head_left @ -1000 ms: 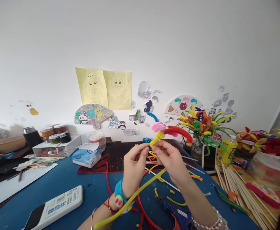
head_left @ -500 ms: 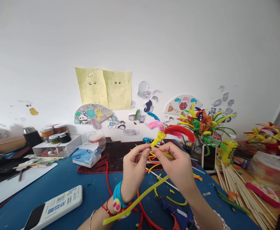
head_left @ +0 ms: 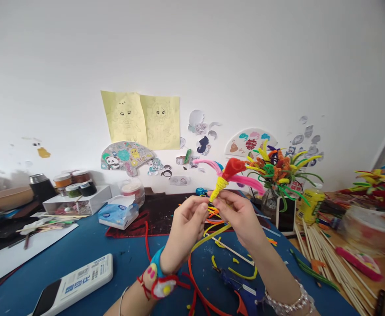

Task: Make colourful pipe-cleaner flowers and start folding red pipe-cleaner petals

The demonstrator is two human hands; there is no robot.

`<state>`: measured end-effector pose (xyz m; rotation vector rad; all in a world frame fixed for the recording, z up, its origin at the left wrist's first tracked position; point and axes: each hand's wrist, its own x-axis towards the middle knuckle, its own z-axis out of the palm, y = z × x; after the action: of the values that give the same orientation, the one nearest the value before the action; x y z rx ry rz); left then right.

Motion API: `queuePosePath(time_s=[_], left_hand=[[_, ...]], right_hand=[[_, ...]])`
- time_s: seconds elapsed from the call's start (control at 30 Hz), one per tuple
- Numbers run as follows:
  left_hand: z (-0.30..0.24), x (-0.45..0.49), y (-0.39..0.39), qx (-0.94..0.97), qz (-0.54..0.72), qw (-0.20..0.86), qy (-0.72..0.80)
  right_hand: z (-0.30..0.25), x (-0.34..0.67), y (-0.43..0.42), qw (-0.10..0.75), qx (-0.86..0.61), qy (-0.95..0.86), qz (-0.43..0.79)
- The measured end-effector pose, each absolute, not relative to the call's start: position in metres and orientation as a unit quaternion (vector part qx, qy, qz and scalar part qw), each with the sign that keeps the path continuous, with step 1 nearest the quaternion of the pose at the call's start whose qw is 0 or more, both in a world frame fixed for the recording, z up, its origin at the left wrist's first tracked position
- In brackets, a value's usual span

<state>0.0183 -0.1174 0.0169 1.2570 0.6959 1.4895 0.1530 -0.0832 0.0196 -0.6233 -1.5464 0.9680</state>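
A pipe-cleaner flower (head_left: 218, 189) stands tilted between my hands, with a yellow-wrapped base and red and pink petals, plus a little blue behind. My left hand (head_left: 189, 221) pinches the bottom of its yellow base, thumb against fingers. Close beside it, my right hand (head_left: 240, 216) has thumb and fingers closed at the same base. A loose yellow pipe cleaner (head_left: 212, 235) runs down and left from near my right hand, passing behind my left wrist. The exact contact at the fingertips is partly hidden.
On the blue table lie a phone (head_left: 77, 285), a tissue pack (head_left: 118, 215), red pipe cleaners (head_left: 199, 292) and a dark blue glue gun (head_left: 241, 285). Wooden sticks (head_left: 330, 267) spread at the right. A vase of pipe-cleaner flowers (head_left: 273, 175) stands behind my right hand.
The flower has turned, so its red petal now points up and right and pink ones spread to both sides. The yellow strand has swung from in front of my left wrist to behind it.
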Motion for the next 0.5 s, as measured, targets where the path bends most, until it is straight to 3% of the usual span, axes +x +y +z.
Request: queuePosePath(time_s=[0.17,0.27,0.37,0.5], left_hand=[[0.025,0.002,-0.113,0.540,0.469,0.665,0.216],[0.024,0.005,-0.113,0.563,0.484,0.628,0.232],[0.019,0.015,-0.114,0.602,0.582,0.464,0.287],[0.007,0.019,-0.111,0.689,0.619,0.097,0.365]], right_hand=[[0.025,0.161,-0.086,0.541,-0.251,-0.679,0.428],[0.026,0.162,-0.086,0.558,-0.262,-0.672,0.412],[0.026,0.159,-0.086,0.572,-0.283,-0.652,0.410],[0.024,0.154,-0.088,0.594,-0.334,-0.633,0.366]])
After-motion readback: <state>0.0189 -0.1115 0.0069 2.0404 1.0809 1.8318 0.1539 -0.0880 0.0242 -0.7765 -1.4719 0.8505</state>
